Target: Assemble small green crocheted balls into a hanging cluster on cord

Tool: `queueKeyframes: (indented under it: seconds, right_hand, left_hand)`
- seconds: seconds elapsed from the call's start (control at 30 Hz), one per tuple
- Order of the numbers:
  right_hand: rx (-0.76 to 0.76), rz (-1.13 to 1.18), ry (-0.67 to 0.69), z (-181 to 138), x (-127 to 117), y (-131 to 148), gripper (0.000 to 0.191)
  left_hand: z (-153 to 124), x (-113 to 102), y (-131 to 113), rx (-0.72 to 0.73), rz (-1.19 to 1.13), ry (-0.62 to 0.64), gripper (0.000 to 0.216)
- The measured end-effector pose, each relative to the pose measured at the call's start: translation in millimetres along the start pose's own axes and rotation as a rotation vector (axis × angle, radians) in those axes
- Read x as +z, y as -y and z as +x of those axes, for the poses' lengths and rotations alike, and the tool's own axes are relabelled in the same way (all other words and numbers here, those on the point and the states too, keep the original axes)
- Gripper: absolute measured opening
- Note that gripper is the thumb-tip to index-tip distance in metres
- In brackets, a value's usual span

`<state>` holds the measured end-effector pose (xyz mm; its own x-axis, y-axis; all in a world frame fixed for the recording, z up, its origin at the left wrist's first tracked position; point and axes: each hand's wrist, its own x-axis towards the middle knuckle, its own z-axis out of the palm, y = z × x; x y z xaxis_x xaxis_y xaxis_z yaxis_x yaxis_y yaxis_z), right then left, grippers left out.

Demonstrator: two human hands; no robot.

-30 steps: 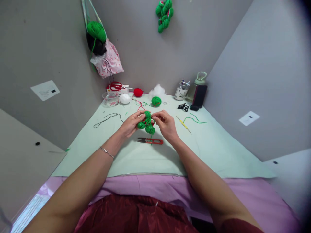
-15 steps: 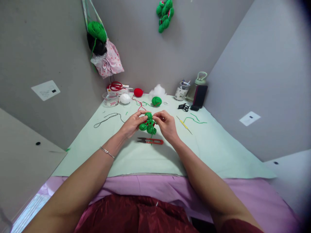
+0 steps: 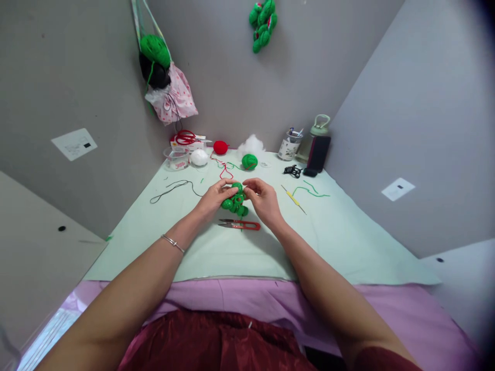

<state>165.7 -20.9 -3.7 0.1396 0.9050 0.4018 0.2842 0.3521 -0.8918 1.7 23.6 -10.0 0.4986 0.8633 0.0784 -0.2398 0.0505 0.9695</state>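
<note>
A green crocheted piece (image 3: 234, 204) with several round lobes and a bit of red is held above the table. My left hand (image 3: 212, 201) grips it from the left, thumb across its upper part. At its right edge, my right hand (image 3: 265, 201) is closed in a pinch; whatever lies between those fingertips is too small to make out. Just below the piece lie thread snips (image 3: 252, 225) with orange-red handles. A yellow-handled crochet hook (image 3: 293, 199) rests to the right of my right hand, beside a loose green yarn strand (image 3: 312, 192).
Toward the back stand a clear tub (image 3: 176, 159), white ball (image 3: 199, 157), red yarn ball (image 3: 220, 148), green yarn ball (image 3: 249, 162), white stuffing (image 3: 252, 144), pen cup (image 3: 289, 146) and bottle (image 3: 319, 126). Red-handled scissors (image 3: 185, 137) lie at back left. Dark thread (image 3: 170, 191) is on the left.
The crocheted piece has been turned and tilted slightly in my left hand, with less red showing. My left thumb has shifted over its top, and my right fingers have moved a little at its edge.
</note>
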Motion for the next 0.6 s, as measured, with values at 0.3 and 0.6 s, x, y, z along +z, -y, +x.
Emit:
queueKeyframes:
  seconds: [0.3,0.6]
  right_hand:
    - [-0.043,-0.186,0.068,-1.6,-3.7,1.6,0.012]
    - [0.117,0.146,-0.082,12.3,-16.3,4.3,0.016]
  left_hand:
    - [0.1,1.8,4.5,-0.002,0.06,-0.01,0.036]
    - [-1.9,2.4,5.9,-0.104,0.095,0.097,0.035]
